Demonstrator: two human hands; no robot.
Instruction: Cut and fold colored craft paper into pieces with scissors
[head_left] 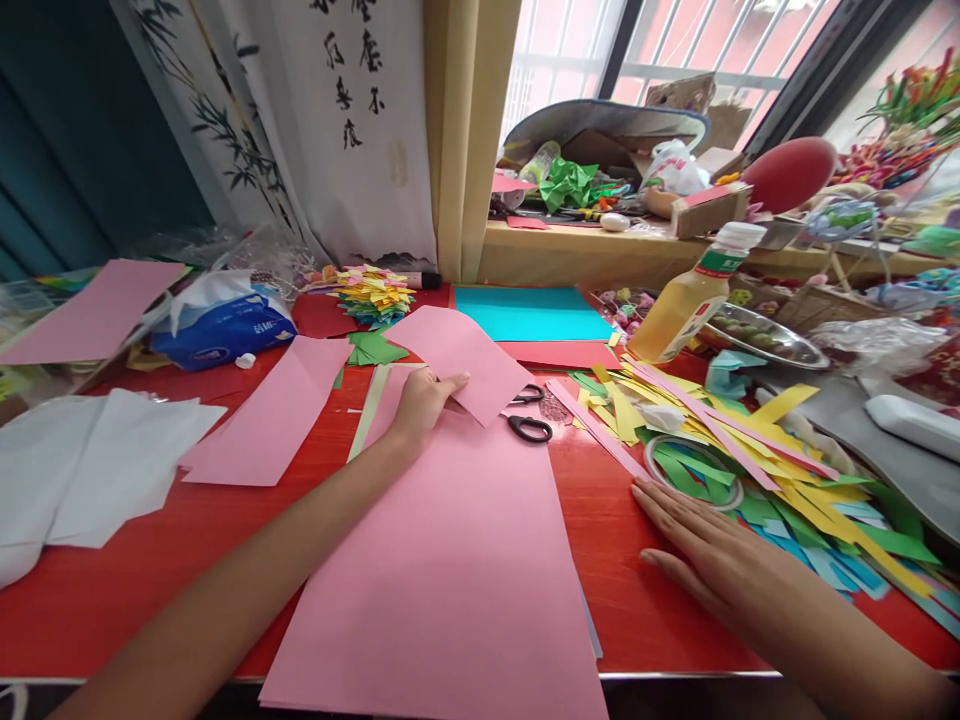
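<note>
My left hand pinches a smaller piece of pink paper between thumb and fingers. That piece is raised at an angle over a stack of large pink sheets. Black-handled scissors lie at the stack's upper right, their blades hidden under the pink paper. My right hand rests on the red table with fingers stretched out flat. Its fingertips are at the lower end of a narrow pink paper strip; whether they press on it I cannot tell. A roll of clear tape lies just beyond these fingers.
Yellow, green and blue paper strips heap up at the right, below a juice bottle and a metal bowl. At left lie cut pink paper, white sheets and a blue tissue pack. Blue-green paper lies at the back.
</note>
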